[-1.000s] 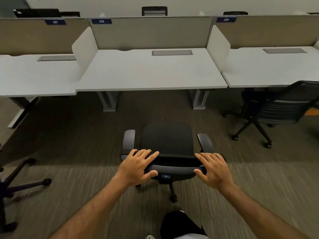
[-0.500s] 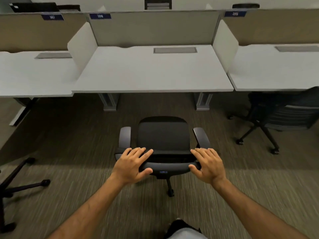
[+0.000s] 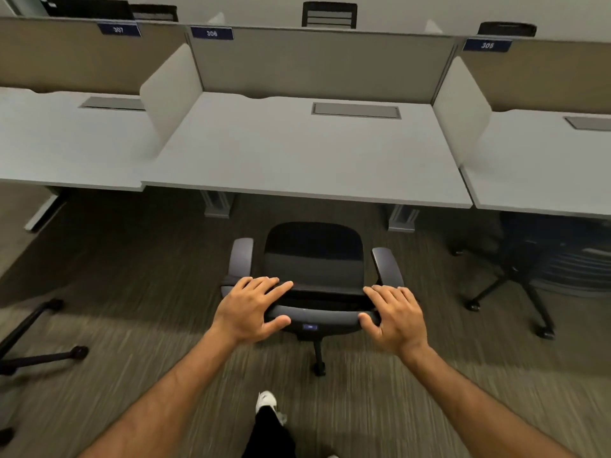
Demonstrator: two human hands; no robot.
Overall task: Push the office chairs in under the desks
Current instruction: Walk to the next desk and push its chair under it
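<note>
Three white desks stand in a row along grey partition panels; the middle desk (image 3: 297,153), labelled 306 (image 3: 212,33), fills the centre of the view above a striped brown carpet (image 3: 139,292). A black office chair (image 3: 314,259) faces this desk, its seat just short of the desk's near edge and its armrests flanking the seat. A second office chair (image 3: 542,259) sits partly under the near edge of the right-hand desk (image 3: 542,166). Both of the person's hands grip the top of the middle chair's backrest: the left hand (image 3: 251,309) wraps its left end, fingers over the top and thumb underneath, while the right hand (image 3: 395,315) clasps the right end likewise. A white shoe (image 3: 267,400) steps forward below.
</note>
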